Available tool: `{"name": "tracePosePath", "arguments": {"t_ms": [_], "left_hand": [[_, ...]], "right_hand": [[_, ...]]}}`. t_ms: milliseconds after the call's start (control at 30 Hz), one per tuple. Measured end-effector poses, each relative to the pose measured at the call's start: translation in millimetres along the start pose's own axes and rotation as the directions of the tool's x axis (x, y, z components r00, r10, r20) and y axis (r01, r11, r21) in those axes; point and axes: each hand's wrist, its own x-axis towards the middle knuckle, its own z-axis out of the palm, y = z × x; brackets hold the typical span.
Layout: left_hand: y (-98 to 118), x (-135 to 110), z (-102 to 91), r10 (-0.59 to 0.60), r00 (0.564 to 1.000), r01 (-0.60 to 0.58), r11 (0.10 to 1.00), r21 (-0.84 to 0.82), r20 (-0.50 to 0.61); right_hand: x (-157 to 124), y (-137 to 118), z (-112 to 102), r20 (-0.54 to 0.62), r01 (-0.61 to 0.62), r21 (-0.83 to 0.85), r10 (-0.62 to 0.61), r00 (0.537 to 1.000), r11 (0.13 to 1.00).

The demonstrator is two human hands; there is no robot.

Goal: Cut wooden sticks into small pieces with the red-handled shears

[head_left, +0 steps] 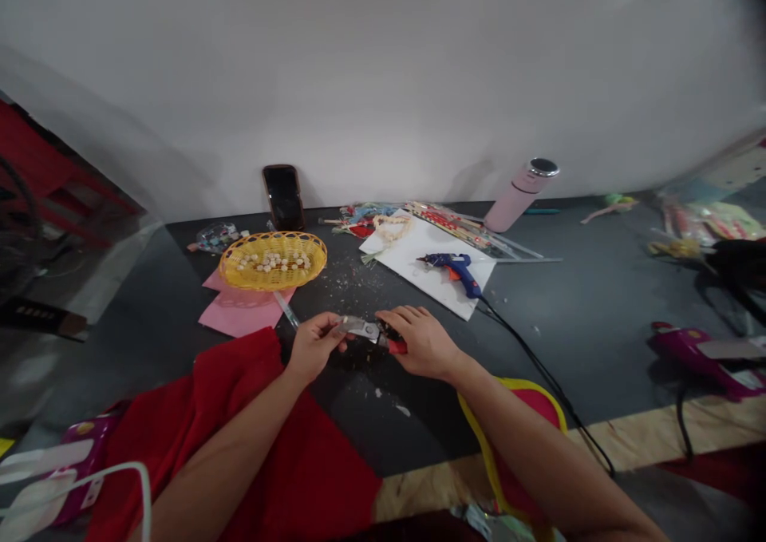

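Observation:
My left hand [314, 342] is closed in a pinch at the tip of a metal cutter's blades [361, 329]; what it pinches is too small to make out. My right hand [422, 339] is wrapped round the cutter's red handles [396, 347]. Both hands hover over the dark table [574, 318], near its front. A red cloth [239, 438] lies under my left forearm. Just beyond my left hand lies a yellow woven basket [273, 260] holding several small pale beads.
A blue glue gun [456, 269] lies on a white sheet [412, 255], its black cable running toward the front edge. Behind stand a phone [283, 196] against the white wall, a pink bottle [519, 195] and craft scraps. Pink paper [239, 310] lies under the basket. A purple glue gun [700, 356] is at right.

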Motion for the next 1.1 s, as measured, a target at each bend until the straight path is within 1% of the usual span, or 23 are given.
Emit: {"name": "tracePosePath", "arguments": {"t_ms": [367, 567, 733, 900, 1100], "left_hand": [[2.8, -0.1, 0.0, -0.023, 0.999, 0.026, 0.998, -0.064, 0.049], [-0.5, -0.7, -1.3, -0.005, 0.999, 0.010, 0.995, -0.097, 0.046], [-2.3, 0.4, -0.2, 0.013, 1.000, -0.010, 0.991, -0.135, 0.024], [-2.6, 2.0, 0.5, -0.002, 0.999, -0.005, 0.984, -0.177, -0.039], [0.6, 2.8, 0.9, -0.017, 0.998, 0.011, 0.994, -0.110, -0.060]], "right_hand": [[-0.3, 3.3, 4.0, -0.019, 0.034, 0.030, -0.034, 0.999, 0.999], [-1.0, -2.3, 4.8, -0.025, -0.007, 0.019, 0.007, 1.000, 1.000], [-2.2, -6.2, 7.8, -0.031, -0.040, 0.011, 0.040, 0.999, 0.999], [-1.6, -4.9, 12.0, -0.059, -0.052, 0.024, 0.053, 0.997, 0.998], [-0.5, -1.2, 10.1, -0.068, -0.035, 0.001, 0.035, 0.997, 0.999]]}}
